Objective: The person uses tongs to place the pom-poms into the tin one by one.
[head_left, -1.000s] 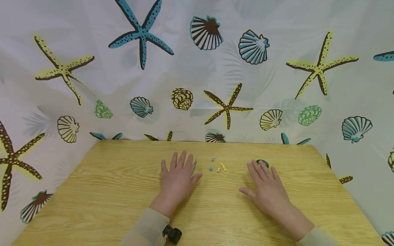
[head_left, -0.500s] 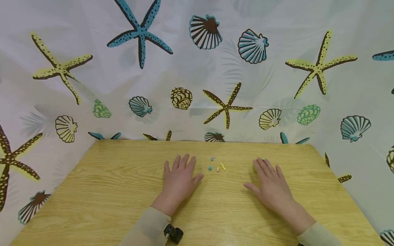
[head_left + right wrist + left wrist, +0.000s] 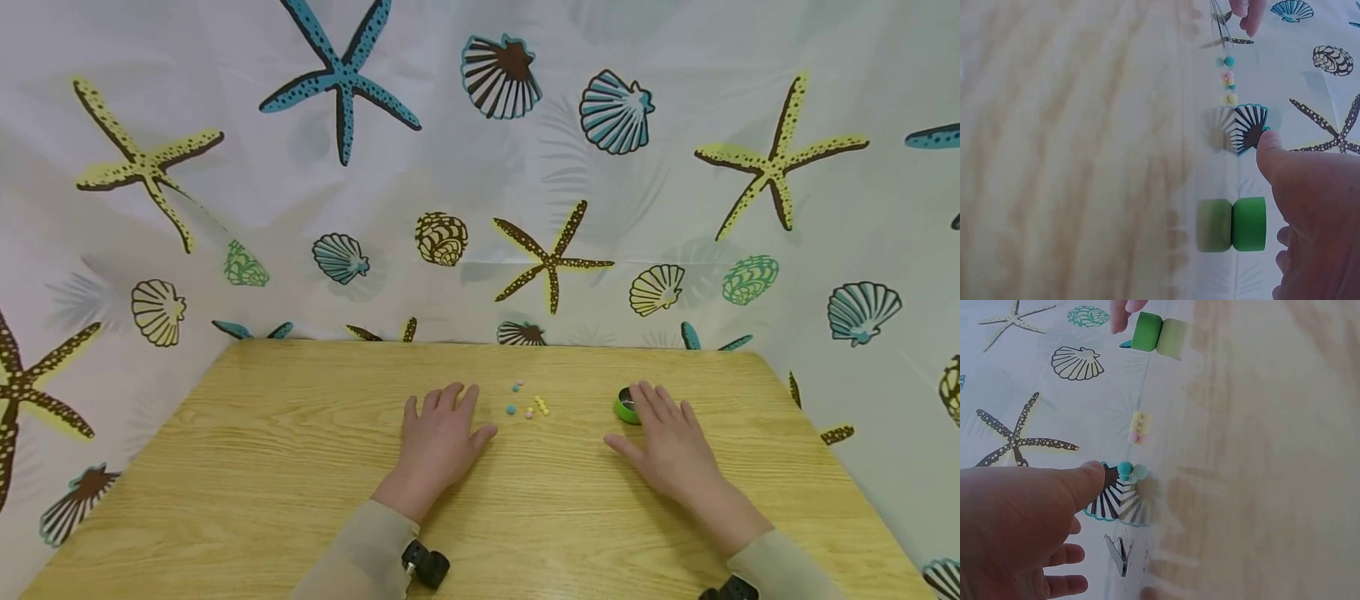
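My left hand [image 3: 442, 446] is spread palm down over the left-middle of the table, with nothing in its fingers. Beyond its fingers lie metal tweezers [image 3: 1118, 555], hidden behind the hand in the head view. To the right of the hand are several small beads: a larger blue bead [image 3: 511, 409], a row of yellow beads [image 3: 542, 406] and a pink bead [image 3: 529, 414]. My right hand [image 3: 675, 450] has straight fingers and holds nothing; its fingertips partly cover a small round green cup [image 3: 627, 408] with a dark inside. Whether either palm touches the table is unclear.
A wooden table [image 3: 247, 467] fills the lower view. Behind and at both sides hangs a white cloth [image 3: 465, 167] printed with starfish and shells. A black wrist camera [image 3: 427, 567] is strapped at the left sleeve. The glossy tabletop mirrors nearby things in the wrist views.
My right hand has moved to the right, uncovering more of the green cup. My left hand has shifted slightly right and now hides the tweezers in the head view. The beads stay put.
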`<state>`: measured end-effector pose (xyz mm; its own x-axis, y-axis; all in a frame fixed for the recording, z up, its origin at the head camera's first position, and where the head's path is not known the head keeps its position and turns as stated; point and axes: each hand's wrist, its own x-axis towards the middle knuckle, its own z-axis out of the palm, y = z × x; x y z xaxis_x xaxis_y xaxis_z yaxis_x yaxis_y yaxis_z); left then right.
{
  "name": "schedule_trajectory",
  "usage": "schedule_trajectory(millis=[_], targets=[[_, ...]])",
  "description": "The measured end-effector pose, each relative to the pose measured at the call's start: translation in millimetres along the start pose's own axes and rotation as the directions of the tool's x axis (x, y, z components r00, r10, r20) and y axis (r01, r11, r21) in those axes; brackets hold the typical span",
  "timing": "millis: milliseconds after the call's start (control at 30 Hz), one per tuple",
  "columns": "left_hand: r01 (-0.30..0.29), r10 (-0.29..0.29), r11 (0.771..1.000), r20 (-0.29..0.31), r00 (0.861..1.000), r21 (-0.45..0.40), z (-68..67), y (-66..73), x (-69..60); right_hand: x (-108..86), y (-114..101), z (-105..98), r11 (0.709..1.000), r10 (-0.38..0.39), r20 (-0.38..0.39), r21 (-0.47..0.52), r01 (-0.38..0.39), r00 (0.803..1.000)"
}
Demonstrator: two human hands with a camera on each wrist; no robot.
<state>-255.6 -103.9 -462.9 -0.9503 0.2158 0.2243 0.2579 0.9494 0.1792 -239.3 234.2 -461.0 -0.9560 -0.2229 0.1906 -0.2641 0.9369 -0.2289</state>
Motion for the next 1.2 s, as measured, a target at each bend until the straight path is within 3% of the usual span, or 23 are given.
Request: schedule_trajectory(millis=[500,833,1200], targets=[[0.041,-0.039,0.999,0.057,0.998,-0.021,4.0,-4.8,0.6,11.3,17,3,0.998,0.021,0.030,0.061,-0.023,0.999],[0.045,-0.046,0.999,0.052,0.998,0.015,7.8,-9.0,0.4,18.6,22,8,0.993,0.015,0.015,0.114,-0.016,1.000],[0.027,-0.027,1.000,0.015,1.000,0.003,8.0,-11.4,1.6,25.8,30,12,0.970,0.073,0.033,0.231,-0.079,0.997]])
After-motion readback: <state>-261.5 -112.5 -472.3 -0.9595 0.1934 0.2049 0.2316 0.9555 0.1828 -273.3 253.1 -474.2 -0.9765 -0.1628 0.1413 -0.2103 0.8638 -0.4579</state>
